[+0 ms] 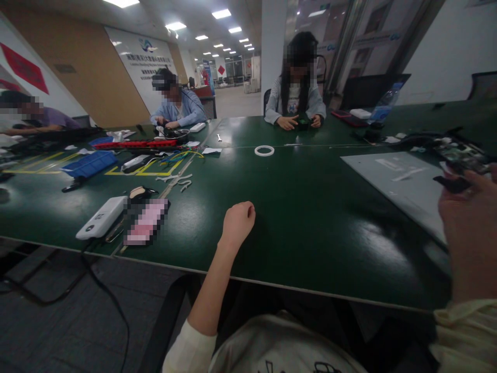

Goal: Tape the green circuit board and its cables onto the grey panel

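Note:
My left hand (237, 223) rests on the dark green table (310, 217), curled into a loose fist. Nothing shows in the small gap between its fingers and thumb. At the right edge of the view, my right hand (469, 223) is raised, partly cut off by the frame. Its fingers pinch a small dark piece (452, 184) whose kind I cannot make out. Just beyond that hand lie a grey board (396, 181) with pale scraps on it and a dark device with exposed inner parts (462, 150). A white ring (264, 151) lies flat, farther from my left hand.
To the left are a white power bank (101, 217), a pink phone (147, 223), white brackets (174, 178), a blue tray (89, 163) and coloured wires (178, 155). A water bottle (386, 103) stands at the back right. Several co-workers sit around the table.

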Tool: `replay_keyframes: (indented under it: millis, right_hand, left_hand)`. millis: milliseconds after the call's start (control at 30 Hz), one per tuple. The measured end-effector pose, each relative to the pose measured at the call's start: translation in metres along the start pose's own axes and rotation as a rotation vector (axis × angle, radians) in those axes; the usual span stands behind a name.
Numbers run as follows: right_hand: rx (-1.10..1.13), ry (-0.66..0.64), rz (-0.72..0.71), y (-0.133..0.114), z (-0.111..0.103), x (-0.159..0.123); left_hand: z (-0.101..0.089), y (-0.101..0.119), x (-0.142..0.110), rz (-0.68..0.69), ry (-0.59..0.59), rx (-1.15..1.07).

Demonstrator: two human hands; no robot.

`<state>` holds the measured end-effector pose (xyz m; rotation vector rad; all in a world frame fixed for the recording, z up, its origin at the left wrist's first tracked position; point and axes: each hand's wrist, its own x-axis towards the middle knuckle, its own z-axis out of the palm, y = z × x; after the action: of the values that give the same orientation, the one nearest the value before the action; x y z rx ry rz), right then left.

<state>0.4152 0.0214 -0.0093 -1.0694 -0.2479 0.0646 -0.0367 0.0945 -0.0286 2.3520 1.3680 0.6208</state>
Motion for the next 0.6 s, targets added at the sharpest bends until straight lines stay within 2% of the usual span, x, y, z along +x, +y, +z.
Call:
replay_keyframes:
  millis: [100, 233, 333, 467, 600]
  right_hand:
    - [0.146, -0.201, 0.096, 0.006, 0.005, -0.015]
    - [-0.093, -0.299, 0.376, 0.015, 0.023, -0.045]
    - [-0.237, -0.453, 0.533, 0.018, 0.039, -0.074]
    - [-0.281, -0.677, 0.62, 0.022, 0.051, -0.106]
    - [-0.281, -0.886, 0.651, 0.031, 0.053, -0.127]
  left_hand:
    - [0.0, 0.0, 0.001, 0.006, 0.01, 0.034]
    - [0.001, 0.001, 0.002, 0.008, 0.032, 0.067]
    - [0.001, 0.001, 0.002, 0.012, 0.042, 0.048]
    - [0.001, 0.001, 0.002, 0.015, 0.072, 0.053]
    - [0.001, 0.001, 0.004, 0.013, 0.121, 0.057]
